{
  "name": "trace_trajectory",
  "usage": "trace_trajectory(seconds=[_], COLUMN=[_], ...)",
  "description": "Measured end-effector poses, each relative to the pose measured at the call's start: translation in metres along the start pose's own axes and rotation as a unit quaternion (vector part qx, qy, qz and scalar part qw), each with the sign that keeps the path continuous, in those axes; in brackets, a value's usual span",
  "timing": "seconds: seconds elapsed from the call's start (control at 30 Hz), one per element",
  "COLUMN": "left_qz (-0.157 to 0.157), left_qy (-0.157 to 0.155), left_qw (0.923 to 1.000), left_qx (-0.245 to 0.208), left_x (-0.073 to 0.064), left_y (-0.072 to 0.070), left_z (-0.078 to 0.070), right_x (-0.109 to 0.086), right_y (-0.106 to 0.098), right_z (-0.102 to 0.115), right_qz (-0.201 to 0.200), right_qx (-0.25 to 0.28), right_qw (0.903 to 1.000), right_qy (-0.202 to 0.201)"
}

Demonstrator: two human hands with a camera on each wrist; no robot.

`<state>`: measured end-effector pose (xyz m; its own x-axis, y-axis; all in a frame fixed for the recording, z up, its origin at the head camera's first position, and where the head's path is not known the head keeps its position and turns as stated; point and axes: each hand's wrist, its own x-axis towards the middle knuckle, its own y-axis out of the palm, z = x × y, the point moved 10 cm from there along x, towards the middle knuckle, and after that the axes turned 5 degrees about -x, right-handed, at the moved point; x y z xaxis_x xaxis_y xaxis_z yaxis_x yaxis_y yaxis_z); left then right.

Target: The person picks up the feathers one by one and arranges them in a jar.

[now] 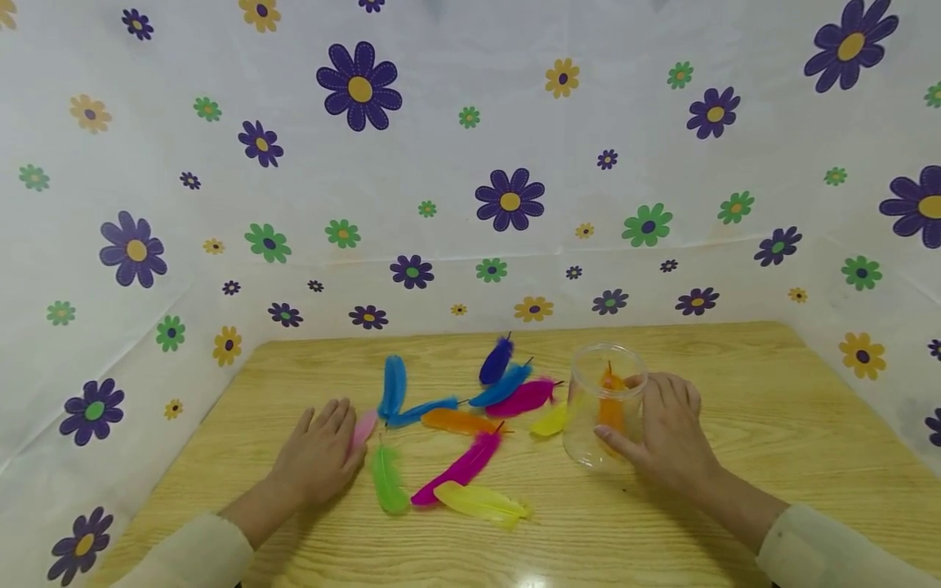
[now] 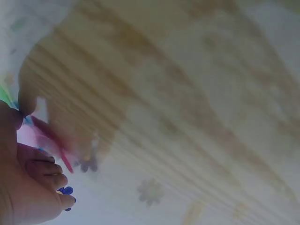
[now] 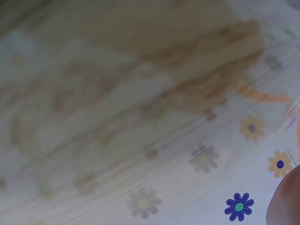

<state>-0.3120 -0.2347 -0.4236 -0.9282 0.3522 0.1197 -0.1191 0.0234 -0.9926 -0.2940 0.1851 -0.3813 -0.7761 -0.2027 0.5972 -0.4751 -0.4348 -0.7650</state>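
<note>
My right hand [image 1: 672,433] grips a clear plastic jar [image 1: 581,441] from its right side, the thumb across the front. An orange feather [image 1: 612,404] stands upright inside the jar. On the left, my left hand [image 1: 316,453] rests palm down on the table, its fingers stretched forward. A pink feather [image 1: 363,426] lies against its thumb side, partly hidden by the hand. In the left wrist view the pink feather [image 2: 29,136] shows between thumb and fingers. Just right of that hand lies a green feather [image 1: 387,480].
Several loose feathers lie between the hands: blue [image 1: 394,384], dark blue [image 1: 496,362], orange [image 1: 461,421], magenta [image 1: 461,469] and yellow [image 1: 481,503]. Another yellow feather [image 1: 550,420] lies close to the jar's left side. A flower-patterned sheet [image 1: 441,163] encloses the wooden table [image 1: 588,539].
</note>
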Motion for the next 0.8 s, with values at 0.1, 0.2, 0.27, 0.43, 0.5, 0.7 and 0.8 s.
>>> trace_trajectory(seconds=[0.1, 0.2, 0.27, 0.43, 0.5, 0.7, 0.8], left_qz=[0.012, 0.009, -0.005, -0.030, -0.029, -0.006, -0.009], left_qy=[-0.005, -0.002, 0.021, 0.100, 0.121, 0.052, -0.028], left_qw=[0.9997, 0.9998, 0.9998, 0.9891, 0.9801, 0.9971, 0.9960], left_qx=[-0.021, -0.020, -0.005, 0.104, 0.155, 0.055, -0.085], left_x=[-0.001, -0.001, 0.001, 0.000, -0.002, 0.005, 0.012], left_y=[0.003, 0.004, 0.002, 0.002, 0.004, -0.002, -0.016], left_z=[-0.001, -0.003, -0.009, -0.027, -0.031, -0.013, 0.005], right_x=[0.000, 0.000, 0.001, 0.000, 0.000, 0.000, 0.000], right_y=[0.000, 0.001, 0.001, 0.001, 0.001, 0.001, 0.002], right_z=[0.000, -0.001, -0.001, -0.001, -0.001, 0.000, -0.001], right_qz=[0.003, 0.005, 0.005, 0.005, 0.004, 0.007, 0.010], right_qx=[0.000, 0.000, 0.000, -0.003, -0.004, -0.001, -0.001], right_qw=[1.0000, 1.0000, 1.0000, 1.0000, 1.0000, 1.0000, 0.9999], right_qy=[0.003, 0.005, 0.005, 0.005, 0.005, 0.004, 0.005])
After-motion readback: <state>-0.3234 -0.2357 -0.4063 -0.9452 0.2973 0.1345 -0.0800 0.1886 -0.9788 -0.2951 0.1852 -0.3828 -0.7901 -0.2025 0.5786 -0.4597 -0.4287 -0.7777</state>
